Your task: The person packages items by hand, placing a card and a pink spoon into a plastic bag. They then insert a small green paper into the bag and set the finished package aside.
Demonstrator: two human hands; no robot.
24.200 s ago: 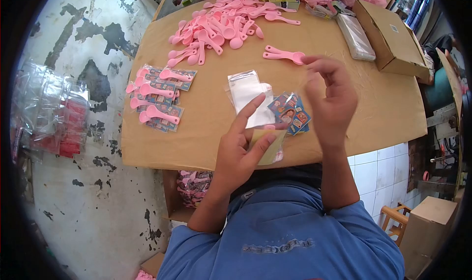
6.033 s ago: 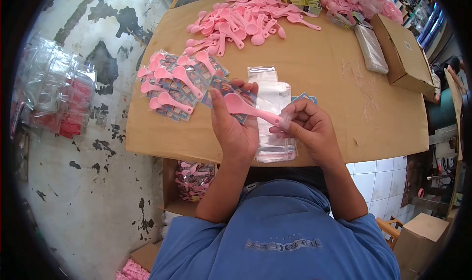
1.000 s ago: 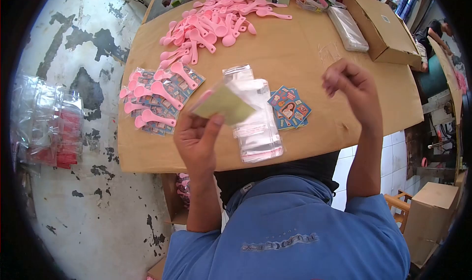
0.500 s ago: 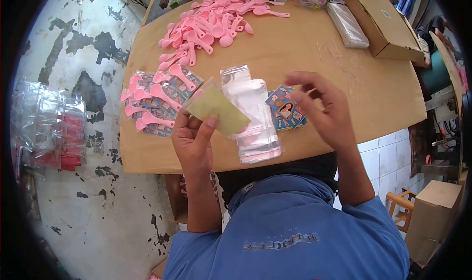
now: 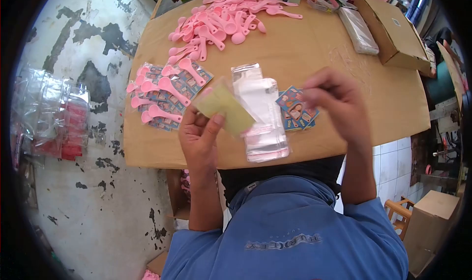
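Note:
My left hand (image 5: 201, 135) is closed on a clear plastic bag with a pale yellow-green card (image 5: 228, 110) in it, the thumb lying across the front. Beneath and to the right of that bag lies a stack of clear plastic bags (image 5: 268, 118). My right hand (image 5: 341, 105) hovers over the right edge of a small pile of blue printed cards (image 5: 297, 108). Its fingers are bent and blurred; whether they touch or hold a card cannot be made out. Left of my left hand, pink measuring spoons (image 5: 167, 88) rest on bagged printed cards.
A heap of loose pink spoons (image 5: 221, 22) covers the table's far side. At the far right are a cardboard box (image 5: 388, 29) and a wrapped stack of clear bags (image 5: 359, 32). Plastic packs (image 5: 73, 123) lie left of the table, with a wooden stool (image 5: 399, 211) at lower right.
My right hand's fingers have drawn closer together near the printed cards. My left hand still holds the bagged card. The whole view has shifted slightly.

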